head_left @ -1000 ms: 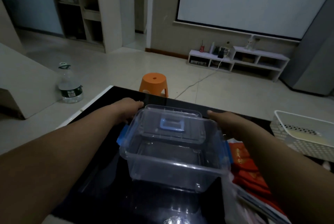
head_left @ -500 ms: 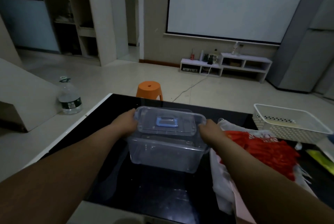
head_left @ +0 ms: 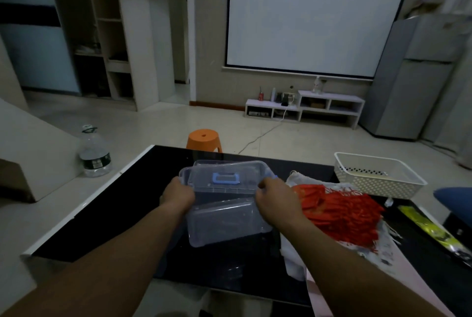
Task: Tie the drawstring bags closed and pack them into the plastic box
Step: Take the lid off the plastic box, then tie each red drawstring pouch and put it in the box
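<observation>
Both hands gripping the lid [head_left: 224, 176] at its short ends. Left hand [head_left: 178, 195] curled shut on the left edge, right hand [head_left: 274, 198] curled shut on the right edge w/ thumb over the rim. Lid w/ blue handle [head_left: 226, 178] is tilting up off the box [head_left: 227, 222]; box sitting on the black table [head_left: 122, 201] directly below, near side showing, apparently empty, though the light is dim and the clear plastic makes that hard to confirm.

Two-hand grip at opposite ends makes sense: probably releasing the side latches evenly so the box isn't dragged up w/ the lid.

Bags [head_left: 339, 212]: red pile w/ loose strings, lying on a white cloth [head_left: 296, 252] just right of the box, close to the right hand, so within easy reach for tying and dropping in. None in the box yet.

White basket [head_left: 378, 176] beyond the pile at the table's far right; yellow packet [head_left: 431, 229] near the right edge. Orange stool [head_left: 203, 139] and water jug [head_left: 95, 153] on the floor, well apart from the work.

Judgement: opening stage only; tying not started. Lid needs a parking spot, prob. left of the box where the table is bare.
</observation>
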